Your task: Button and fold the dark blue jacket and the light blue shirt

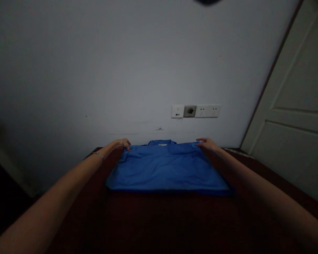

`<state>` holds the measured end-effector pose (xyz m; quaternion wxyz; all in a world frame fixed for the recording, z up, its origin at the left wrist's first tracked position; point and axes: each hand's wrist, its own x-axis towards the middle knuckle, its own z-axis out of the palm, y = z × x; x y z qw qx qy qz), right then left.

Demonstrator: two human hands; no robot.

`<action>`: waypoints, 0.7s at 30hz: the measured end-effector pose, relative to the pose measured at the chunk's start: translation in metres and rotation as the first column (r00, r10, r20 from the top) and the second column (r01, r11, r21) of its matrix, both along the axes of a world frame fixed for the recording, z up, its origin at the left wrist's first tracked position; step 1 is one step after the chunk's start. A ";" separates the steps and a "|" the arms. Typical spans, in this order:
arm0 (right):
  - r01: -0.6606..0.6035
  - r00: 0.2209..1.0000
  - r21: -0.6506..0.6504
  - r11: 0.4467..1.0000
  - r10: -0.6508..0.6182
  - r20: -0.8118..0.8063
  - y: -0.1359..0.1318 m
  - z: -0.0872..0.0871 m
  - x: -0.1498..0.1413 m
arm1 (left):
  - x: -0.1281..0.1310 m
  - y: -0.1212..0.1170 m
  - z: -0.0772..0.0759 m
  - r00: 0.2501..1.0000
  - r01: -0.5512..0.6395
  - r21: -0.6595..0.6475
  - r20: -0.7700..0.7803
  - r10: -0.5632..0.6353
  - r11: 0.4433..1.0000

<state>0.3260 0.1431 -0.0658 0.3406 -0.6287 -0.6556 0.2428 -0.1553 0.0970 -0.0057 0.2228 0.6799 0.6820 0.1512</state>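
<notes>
A blue collared shirt (164, 169) lies folded into a wide panel on a dark red table (159, 222). Its collar (161, 142), with a small white label, shows at the far edge near the wall. My left hand (125, 143) pinches the far left corner of the cloth, with a ring and a bracelet on that hand and arm. At the far right corner, my right hand (205, 143) grips the cloth between thumb and fingers. Both arms reach forward, one along each side of the shirt.
Behind the table rises a pale wall (122, 70) with a row of sockets and switches (196, 111). A panelled door (294, 116) stands at the right. A flat patterned strip (238, 152) lies at the table's far right edge.
</notes>
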 end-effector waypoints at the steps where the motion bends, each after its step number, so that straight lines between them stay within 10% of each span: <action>1: -0.064 0.998 0.006 0.998 0.064 -0.025 -0.011 0.009 0.005 | -0.003 -0.005 0.008 1.000 0.027 -0.076 -0.002 -0.027 0.997; 11: -0.244 0.965 -0.040 0.969 0.239 -0.109 -0.152 0.082 0.055 | -0.038 -0.094 0.056 0.939 0.315 -0.471 0.026 -0.344 0.824; 16: -0.381 0.922 -0.126 0.916 0.367 -0.121 -0.190 0.077 0.049 | -0.022 -0.123 0.048 0.883 0.378 -0.482 -0.069 -0.464 0.790; 21: -0.455 0.877 -0.240 0.857 0.478 0.042 -0.207 0.057 0.034 | -0.002 -0.144 0.024 0.763 0.466 -0.640 -0.060 -0.644 0.611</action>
